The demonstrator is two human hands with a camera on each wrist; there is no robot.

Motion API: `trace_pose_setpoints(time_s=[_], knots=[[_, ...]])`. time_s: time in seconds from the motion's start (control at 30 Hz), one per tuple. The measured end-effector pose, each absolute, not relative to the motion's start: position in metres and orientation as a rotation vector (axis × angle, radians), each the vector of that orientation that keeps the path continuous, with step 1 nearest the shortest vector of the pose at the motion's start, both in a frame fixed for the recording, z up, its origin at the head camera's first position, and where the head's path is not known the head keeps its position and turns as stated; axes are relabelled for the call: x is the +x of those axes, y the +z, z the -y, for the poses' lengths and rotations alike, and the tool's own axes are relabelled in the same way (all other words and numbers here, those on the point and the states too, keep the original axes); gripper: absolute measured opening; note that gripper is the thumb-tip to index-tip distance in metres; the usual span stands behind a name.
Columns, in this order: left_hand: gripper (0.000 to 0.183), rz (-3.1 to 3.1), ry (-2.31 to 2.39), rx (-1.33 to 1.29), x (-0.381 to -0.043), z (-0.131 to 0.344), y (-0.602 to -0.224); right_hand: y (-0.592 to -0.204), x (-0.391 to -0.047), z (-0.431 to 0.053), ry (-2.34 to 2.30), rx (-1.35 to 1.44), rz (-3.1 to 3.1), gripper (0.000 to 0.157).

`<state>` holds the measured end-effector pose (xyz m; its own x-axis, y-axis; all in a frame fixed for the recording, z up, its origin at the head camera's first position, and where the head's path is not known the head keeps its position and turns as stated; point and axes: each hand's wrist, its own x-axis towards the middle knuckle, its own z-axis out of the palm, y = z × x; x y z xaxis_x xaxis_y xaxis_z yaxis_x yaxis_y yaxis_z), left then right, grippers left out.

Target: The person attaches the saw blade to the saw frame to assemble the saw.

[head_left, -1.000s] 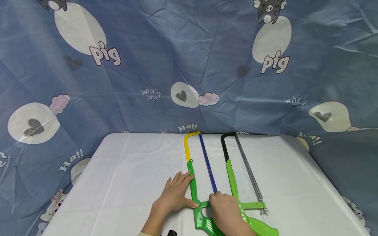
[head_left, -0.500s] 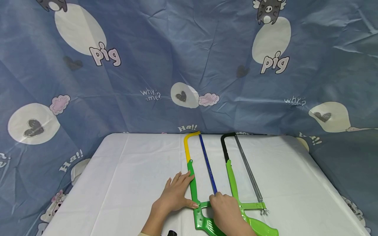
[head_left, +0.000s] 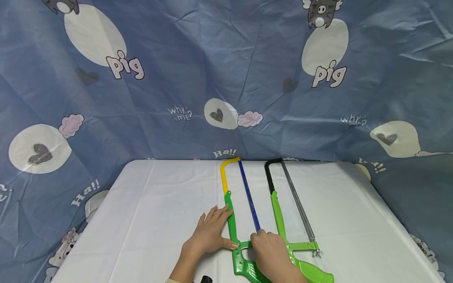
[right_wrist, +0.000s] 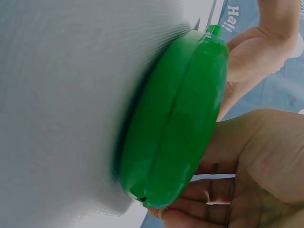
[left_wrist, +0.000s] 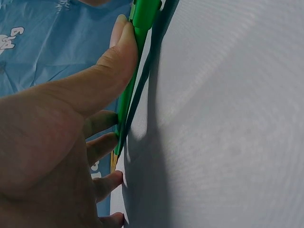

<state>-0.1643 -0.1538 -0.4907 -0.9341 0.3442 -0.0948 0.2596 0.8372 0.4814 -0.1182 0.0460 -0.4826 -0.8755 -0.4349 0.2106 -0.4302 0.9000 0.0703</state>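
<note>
A hacksaw with a green and yellow frame (head_left: 231,226) and a blue blade (head_left: 249,196) lies on the white-covered table in the head view. My left hand (head_left: 210,234) rests against its left side, fingers spread along the green bar and thumb on the frame above the handle. My right hand (head_left: 272,251) has its fingers curled at the near end of the blade, hiding the tightening end there. The right wrist view has the green handle (right_wrist: 175,118) in front of the right fingers (right_wrist: 204,209).
A second hacksaw, light green and black (head_left: 278,216) with a grey blade (head_left: 299,204), lies just right of the first. A wing nut (head_left: 317,253) shows at its near end. A small black object (head_left: 206,279) is at the bottom edge. Blue printed cloth (head_left: 226,78) hangs behind the table.
</note>
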Motion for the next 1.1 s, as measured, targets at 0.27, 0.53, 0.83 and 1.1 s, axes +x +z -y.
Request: trace_pose_setpoints(time_s=[0.27,0.53,0.83,1.1], knots=[[0.106,-2.833,0.707,0.482,-0.166,0.152,-0.49,-0.482,-0.119,-0.051,-0.002,0.67,2.838,0.017],[0.106,-2.83,0.708,0.475,-0.165,0.151,-0.491,-0.481,-0.119,-0.055,0.04,0.668,2.855,0.015],[0.106,-2.811,0.707,0.457,-0.164,0.151,-0.489,-0.479,-0.121,-0.06,0.113,0.684,2.923,0.015],[0.106,-2.795,0.713,0.461,-0.164,0.152,-0.488,-0.479,-0.12,-0.065,0.286,0.628,2.892,0.011]])
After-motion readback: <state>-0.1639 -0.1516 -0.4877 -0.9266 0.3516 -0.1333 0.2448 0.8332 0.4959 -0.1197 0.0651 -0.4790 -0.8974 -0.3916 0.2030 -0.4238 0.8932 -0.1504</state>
